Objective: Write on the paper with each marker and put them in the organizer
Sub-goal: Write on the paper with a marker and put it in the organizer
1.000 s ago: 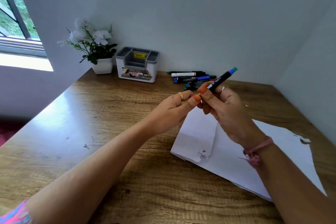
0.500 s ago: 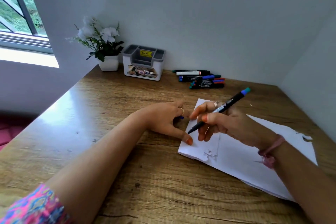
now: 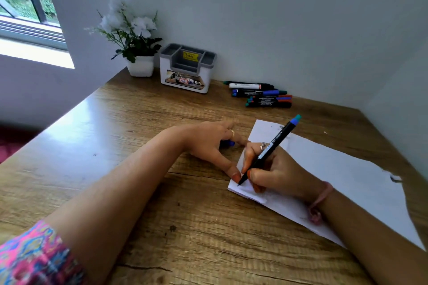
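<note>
Pinching marker point(image 3: 268, 150) in right grip point(image 3: 275, 173), tip on paper point(image 3: 335, 169)

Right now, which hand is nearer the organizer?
Left. The left hand rests on the table in front of the organizer; the right hand, writing on the paper, sits farther off.

I see both forearms reaching forward across the view. My right hand point(image 3: 275, 172) pinches the marker point(image 3: 269, 149) between thumb and fingers in a writing grip, wrist low, its tip angled down and to the left. My left hand point(image 3: 209, 143) lies palm down, thumb extended toward the right hand, its fingers curled over a small blue cap point(image 3: 230, 143).
</note>
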A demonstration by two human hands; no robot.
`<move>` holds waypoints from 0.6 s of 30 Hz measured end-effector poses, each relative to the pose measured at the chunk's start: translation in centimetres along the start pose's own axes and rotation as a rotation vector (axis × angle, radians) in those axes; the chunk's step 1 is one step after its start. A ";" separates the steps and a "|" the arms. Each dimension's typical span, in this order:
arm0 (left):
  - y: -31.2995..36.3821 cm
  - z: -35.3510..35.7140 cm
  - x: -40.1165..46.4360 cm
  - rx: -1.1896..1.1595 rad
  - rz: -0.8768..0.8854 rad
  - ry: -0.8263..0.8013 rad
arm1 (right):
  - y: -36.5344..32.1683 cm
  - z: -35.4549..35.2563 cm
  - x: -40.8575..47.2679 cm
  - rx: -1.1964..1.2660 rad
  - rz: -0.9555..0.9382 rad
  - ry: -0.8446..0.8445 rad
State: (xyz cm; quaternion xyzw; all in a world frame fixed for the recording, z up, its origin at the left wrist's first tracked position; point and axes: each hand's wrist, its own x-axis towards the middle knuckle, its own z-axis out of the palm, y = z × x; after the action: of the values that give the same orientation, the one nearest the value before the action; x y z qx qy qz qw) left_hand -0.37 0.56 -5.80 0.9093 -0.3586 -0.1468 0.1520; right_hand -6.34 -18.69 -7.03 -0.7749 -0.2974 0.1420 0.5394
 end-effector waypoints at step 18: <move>0.2 -0.2 -0.4 -0.073 -0.012 -0.016 | 0.8 -0.3 0.0 -0.049 0.020 -0.060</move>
State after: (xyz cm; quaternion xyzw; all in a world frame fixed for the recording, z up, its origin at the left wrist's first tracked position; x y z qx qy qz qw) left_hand -0.74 0.75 -5.46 0.9039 -0.3489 -0.1682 0.1814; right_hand -5.93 -19.05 -7.66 -0.7863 -0.3090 0.1632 0.5095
